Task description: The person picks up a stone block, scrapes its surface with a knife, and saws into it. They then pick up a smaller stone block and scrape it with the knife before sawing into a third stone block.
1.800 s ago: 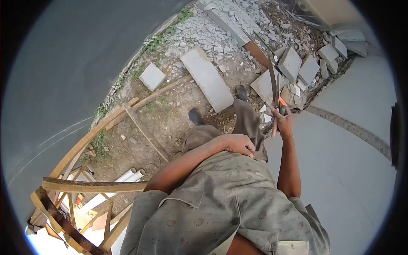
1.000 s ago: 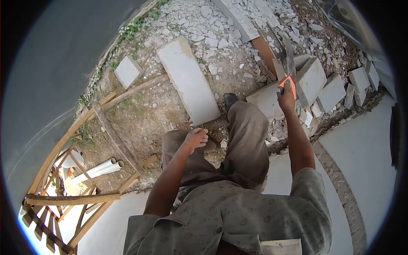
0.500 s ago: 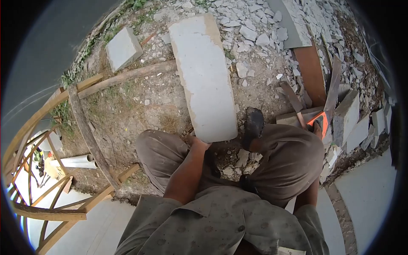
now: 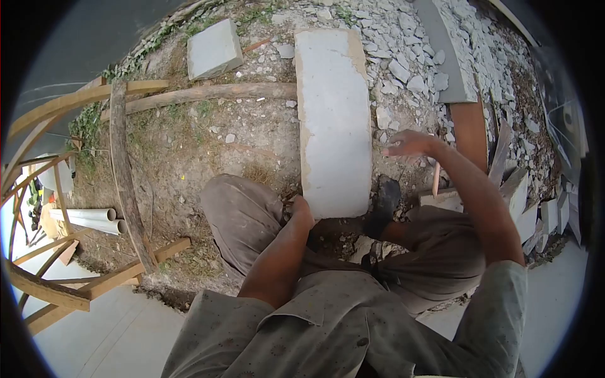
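A long pale stone slab [image 4: 334,126] with rough edges lies lengthwise in front of my body. At its near left corner my left hand [image 4: 301,209] grips the edge, its fingertips partly hidden. Raised beside the slab's right edge is my right hand [image 4: 408,145], fingers stretched out and holding nothing. Below my right forearm a wooden tool handle [image 4: 436,179] shows; most of that tool is covered by the arm. A saw blade [image 4: 500,154] rises to the right of the forearm, its orange handle out of sight.
Ahead on the left sits a smaller stone block [image 4: 214,50]. Wooden poles [image 4: 123,170] and curved timbers stand left, near white pipes [image 4: 94,220]. Stone chips [image 4: 403,66], a brown board [image 4: 468,132] and broken slabs [image 4: 528,214] lie right. My foot [image 4: 386,198] is beside the slab.
My right hand has let go of the saw's orange handle and moved up and left toward the slab. My left hand stays at the slab's corner. The view has turned.
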{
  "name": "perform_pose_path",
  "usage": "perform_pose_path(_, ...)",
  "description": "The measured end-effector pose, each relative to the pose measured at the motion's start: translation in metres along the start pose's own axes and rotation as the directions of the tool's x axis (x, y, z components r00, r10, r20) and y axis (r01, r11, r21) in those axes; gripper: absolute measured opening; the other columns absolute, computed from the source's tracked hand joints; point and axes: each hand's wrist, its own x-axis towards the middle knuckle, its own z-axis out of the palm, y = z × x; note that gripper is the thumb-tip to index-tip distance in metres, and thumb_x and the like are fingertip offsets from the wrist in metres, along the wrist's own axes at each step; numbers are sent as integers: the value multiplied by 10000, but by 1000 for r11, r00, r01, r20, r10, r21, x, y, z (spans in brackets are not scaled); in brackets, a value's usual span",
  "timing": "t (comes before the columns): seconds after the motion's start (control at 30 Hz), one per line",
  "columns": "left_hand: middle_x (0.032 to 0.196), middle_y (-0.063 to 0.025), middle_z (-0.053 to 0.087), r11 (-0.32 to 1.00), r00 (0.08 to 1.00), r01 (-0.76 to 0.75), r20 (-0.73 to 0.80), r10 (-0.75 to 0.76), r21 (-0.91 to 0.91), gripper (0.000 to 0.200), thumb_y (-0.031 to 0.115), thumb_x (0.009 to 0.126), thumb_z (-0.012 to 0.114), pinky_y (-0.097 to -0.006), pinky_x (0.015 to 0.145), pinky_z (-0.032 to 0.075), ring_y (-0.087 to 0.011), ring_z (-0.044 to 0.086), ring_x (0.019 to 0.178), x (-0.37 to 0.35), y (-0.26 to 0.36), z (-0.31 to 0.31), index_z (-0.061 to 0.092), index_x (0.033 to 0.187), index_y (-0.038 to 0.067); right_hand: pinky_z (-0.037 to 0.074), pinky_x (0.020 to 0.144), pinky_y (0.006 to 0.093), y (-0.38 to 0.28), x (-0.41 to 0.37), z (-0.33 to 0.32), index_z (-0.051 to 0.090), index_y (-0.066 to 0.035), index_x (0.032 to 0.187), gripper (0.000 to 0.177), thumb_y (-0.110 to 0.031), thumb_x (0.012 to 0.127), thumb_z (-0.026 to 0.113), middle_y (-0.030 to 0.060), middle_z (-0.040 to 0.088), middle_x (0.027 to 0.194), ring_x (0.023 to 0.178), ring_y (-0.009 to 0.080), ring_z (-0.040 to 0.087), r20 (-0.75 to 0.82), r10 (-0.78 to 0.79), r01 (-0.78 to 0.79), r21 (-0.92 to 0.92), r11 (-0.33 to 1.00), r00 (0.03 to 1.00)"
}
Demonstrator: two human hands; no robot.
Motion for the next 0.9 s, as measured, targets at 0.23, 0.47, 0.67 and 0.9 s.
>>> perform_pose_path(0.23, 1196, -26, 620, 967, 993, -87, 97, 65, 238, 400, 439, 969, 426, -480, 921, 495, -229, 573, 1104, -42, 9, -22, 602, 1235, 197, 484, 1027, 485, 7, 114, 135, 480, 70, 1406, 853, -605, 914, 648, 224, 593, 1353, 1221, 322, 603, -383, 31, 362, 895, 260, 923)
perform_pose_path(0.47, 1226, -127, 551, 390, 431, -903, 396, 811, 183, 641, 342, 895, 762, -317, 935, 469, -180, 564, 1079, -237, 82, -30, 468, 1319, -40, 432, 1093, 515, -117, 49, 132, 402, -32, 1487, 755, -601, 997, 481, 181, 522, 1452, 1310, 341, 533, -373, -225, 321, 918, -234, 900)
perform_pose_path(0.67, 1237, -249, 546, -317, -175, -854, 345, 922, 412, 824, 214, 793, 857, -391, 994, 453, -281, 546, 1188, -299, 147, 84, 350, 1383, -59, 396, 1137, 534, -196, 58, 103, 349, -50, 1512, 755, -624, 1023, 373, 176, 481, 1483, 1356, 343, 491, -565, -421, 283, 775, -565, 709)
perform_pose_path(0.9, 1252, -257, 523, -511, -289, -707, 460, 839, 488, 853, 277, 758, 882, -403, 1001, 447, -311, 548, 1176, -322, 181, 121, 380, 1360, -61, 414, 1126, 527, -198, 22, 80, 304, -78, 1529, 734, -580, 1017, 459, 154, 460, 1490, 1357, 312, 493, -550, -407, 279, 782, -557, 729)
